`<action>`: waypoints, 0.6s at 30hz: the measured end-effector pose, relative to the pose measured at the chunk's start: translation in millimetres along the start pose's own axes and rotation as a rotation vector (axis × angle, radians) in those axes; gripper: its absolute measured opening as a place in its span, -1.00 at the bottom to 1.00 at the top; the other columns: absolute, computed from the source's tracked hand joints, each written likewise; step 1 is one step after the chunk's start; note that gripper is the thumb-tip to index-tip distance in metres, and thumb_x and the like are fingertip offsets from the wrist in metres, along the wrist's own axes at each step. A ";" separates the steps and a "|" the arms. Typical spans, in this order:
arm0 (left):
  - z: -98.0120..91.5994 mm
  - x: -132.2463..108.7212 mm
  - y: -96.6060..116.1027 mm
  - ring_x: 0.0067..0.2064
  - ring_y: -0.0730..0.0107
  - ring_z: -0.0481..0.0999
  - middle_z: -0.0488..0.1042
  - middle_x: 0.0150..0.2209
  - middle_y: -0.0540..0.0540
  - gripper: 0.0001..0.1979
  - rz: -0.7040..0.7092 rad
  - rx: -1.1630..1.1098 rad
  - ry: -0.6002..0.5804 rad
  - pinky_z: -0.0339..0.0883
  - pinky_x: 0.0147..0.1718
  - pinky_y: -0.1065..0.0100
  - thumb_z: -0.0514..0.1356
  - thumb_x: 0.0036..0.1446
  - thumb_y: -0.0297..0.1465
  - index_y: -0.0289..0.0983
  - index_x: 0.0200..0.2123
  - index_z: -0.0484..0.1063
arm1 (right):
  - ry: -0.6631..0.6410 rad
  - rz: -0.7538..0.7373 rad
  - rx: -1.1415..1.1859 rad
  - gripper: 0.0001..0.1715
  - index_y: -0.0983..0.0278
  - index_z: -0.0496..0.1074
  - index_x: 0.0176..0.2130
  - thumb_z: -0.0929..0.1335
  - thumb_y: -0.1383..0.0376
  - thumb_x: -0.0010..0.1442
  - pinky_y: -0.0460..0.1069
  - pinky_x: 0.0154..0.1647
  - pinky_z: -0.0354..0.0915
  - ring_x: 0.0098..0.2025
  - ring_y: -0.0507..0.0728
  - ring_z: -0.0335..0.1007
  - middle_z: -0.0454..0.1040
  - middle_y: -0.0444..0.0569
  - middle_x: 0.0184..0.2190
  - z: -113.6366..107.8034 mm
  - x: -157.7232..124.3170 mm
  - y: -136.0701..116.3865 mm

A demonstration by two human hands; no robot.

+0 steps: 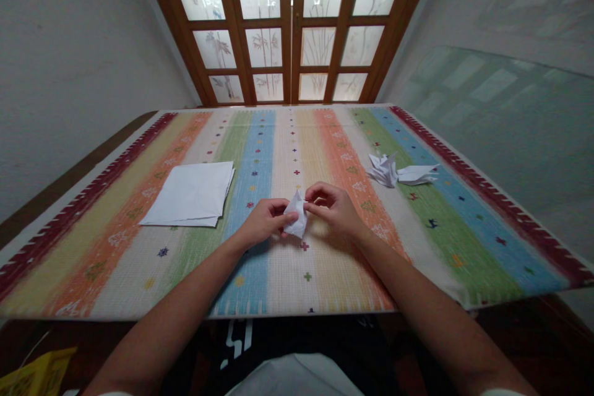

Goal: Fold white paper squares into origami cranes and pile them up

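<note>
A small piece of folded white paper is held just above the striped tablecloth, near the middle of the table. My left hand grips its left side, thumb laid on the front face and fingers behind. At its right edge, my right hand pinches the paper between thumb and curled fingers. To the left lies a stack of white paper sheets, its edges slightly uneven. Over on the right rest several folded white paper figures with pointed tips, bunched close together.
The tablecloth with coloured stripes covers the table, whose front edge is close to my body. Behind the table stand wooden doors with frosted panes. A glass panel is on the right. A yellow crate sits low at left.
</note>
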State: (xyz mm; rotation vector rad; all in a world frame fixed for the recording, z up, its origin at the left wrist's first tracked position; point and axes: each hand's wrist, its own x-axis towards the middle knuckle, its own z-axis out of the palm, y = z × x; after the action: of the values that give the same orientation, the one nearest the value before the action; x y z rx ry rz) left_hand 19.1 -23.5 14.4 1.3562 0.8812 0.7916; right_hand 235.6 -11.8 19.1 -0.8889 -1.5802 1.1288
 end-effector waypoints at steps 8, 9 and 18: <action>2.3 0.5 2.6 -0.54 0.50 0.43 0.52 -0.47 -0.03 -0.62 0.029 0.075 0.038 0.42 -0.60 0.44 0.47 0.05 -0.10 -0.32 -0.33 0.61 | -0.031 0.018 -0.029 -0.63 0.20 0.56 -0.32 0.57 -0.01 0.12 0.00 -0.29 0.46 -0.30 0.12 0.52 0.59 -0.03 -0.31 -2.4 0.0 0.2; 2.4 0.4 2.7 -0.54 0.49 0.44 0.53 -0.47 -0.04 -0.63 0.034 0.090 0.041 0.41 -0.59 0.44 0.47 0.06 -0.10 -0.32 -0.33 0.61 | -0.024 0.029 -0.026 -0.64 0.20 0.57 -0.31 0.57 -0.01 0.11 0.00 -0.30 0.45 -0.31 0.12 0.52 0.60 -0.04 -0.31 -2.1 0.2 1.1; 3.2 -2.1 3.2 -0.52 0.49 0.45 0.58 -0.40 -0.07 -0.66 0.071 0.203 0.075 0.39 -0.54 0.44 0.42 0.13 -0.12 -0.31 -0.30 0.62 | 0.024 0.072 0.026 -0.67 0.20 0.64 -0.36 0.59 0.01 0.07 0.05 -0.23 0.49 -0.31 0.15 0.56 0.63 -0.02 -0.36 0.4 -0.2 3.0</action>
State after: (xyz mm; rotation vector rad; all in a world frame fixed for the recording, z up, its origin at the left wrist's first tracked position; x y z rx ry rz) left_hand 21.0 -26.7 17.7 1.5511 0.9978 0.8294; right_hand 235.4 -11.2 16.1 -0.9447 -1.5216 1.1824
